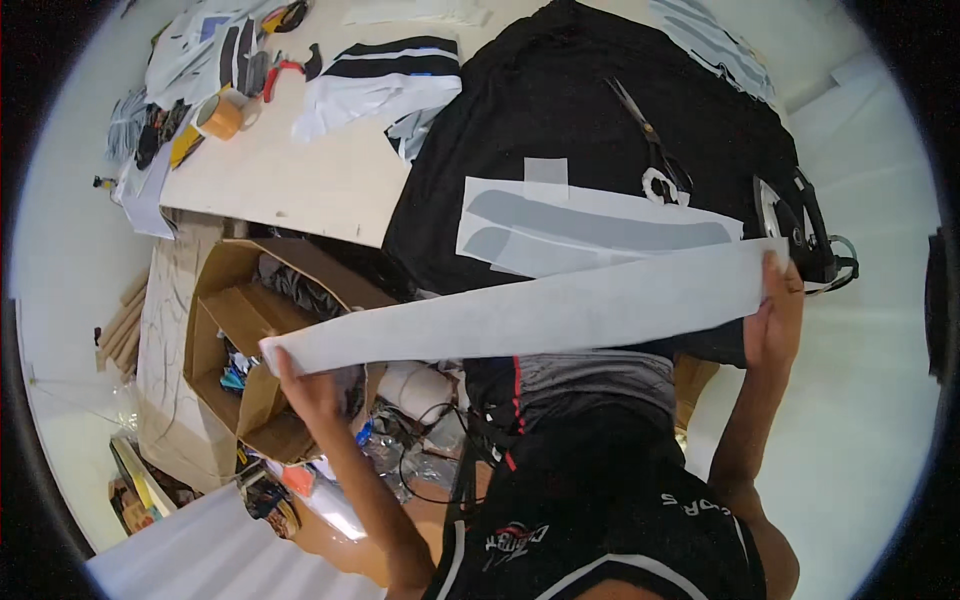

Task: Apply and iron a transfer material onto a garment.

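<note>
A long white strip (520, 315) is stretched between my hands, sloping up to the right. My left hand (305, 385) pinches its lower end, and my right hand (775, 310) grips the raised end. Behind the strip, white sheets with grey curved shapes (590, 215) lie on a black cloth (500, 120) covering part of the table. Black scissors with a white-wrapped handle (660, 170) rest above the sheets. A clothes iron (800, 220) stands at the cloth's right edge, just beyond my right hand.
The pale tabletop (260, 170) carries folded fabric (370, 90), orange tape (220, 117) and red-handled pliers (278, 75). Below its front edge at left are a cardboard box (210, 370) with bundled material, cables and clutter. Rolled tubes (125, 325) stand farther left. A white wall (860, 400) lies right.
</note>
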Tool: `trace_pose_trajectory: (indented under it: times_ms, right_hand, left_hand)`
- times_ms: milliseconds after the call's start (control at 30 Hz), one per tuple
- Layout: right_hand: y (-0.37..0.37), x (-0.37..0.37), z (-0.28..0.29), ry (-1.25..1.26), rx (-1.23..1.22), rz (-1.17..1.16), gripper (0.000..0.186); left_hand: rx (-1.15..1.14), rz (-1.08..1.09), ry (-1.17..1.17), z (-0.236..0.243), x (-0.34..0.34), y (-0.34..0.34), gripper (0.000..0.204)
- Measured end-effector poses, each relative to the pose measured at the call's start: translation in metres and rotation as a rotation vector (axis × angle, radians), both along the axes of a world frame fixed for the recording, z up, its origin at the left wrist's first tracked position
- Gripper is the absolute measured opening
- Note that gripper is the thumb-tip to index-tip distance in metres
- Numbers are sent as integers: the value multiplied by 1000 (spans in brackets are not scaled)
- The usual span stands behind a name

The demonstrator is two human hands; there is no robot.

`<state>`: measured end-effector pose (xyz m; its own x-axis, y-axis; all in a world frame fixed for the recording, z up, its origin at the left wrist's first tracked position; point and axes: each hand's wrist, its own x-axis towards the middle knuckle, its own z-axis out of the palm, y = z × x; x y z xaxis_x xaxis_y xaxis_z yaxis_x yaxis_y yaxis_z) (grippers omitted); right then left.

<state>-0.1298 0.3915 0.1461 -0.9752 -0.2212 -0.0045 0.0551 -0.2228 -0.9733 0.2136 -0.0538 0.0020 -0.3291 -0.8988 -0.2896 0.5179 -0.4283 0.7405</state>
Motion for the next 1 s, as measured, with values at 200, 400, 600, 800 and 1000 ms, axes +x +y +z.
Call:
trace_pose_trajectory:
  times_ms: [200,400,600,800,1000]
  right_hand:
    - [-68,28,-39,-181,16,32,19]
    - [-136,33,-45,-269,19,27,18]
    - [-184,21,-43,-314,133,-89,20]
    - [-215,8,-63,-373,596,20,25]
    - [-228,-3,-76,-356,856,206,22]
  left_hand:
    - [-179,-47,-101,-4,-11,-217,43]
    - [-758,-479,-417,36,-40,-450,43]
    - [-360,-295,-494,101,-67,-590,43]
    - [-258,-257,-550,37,-93,-626,54]
    - [-297,-267,-687,-57,-103,-638,51]
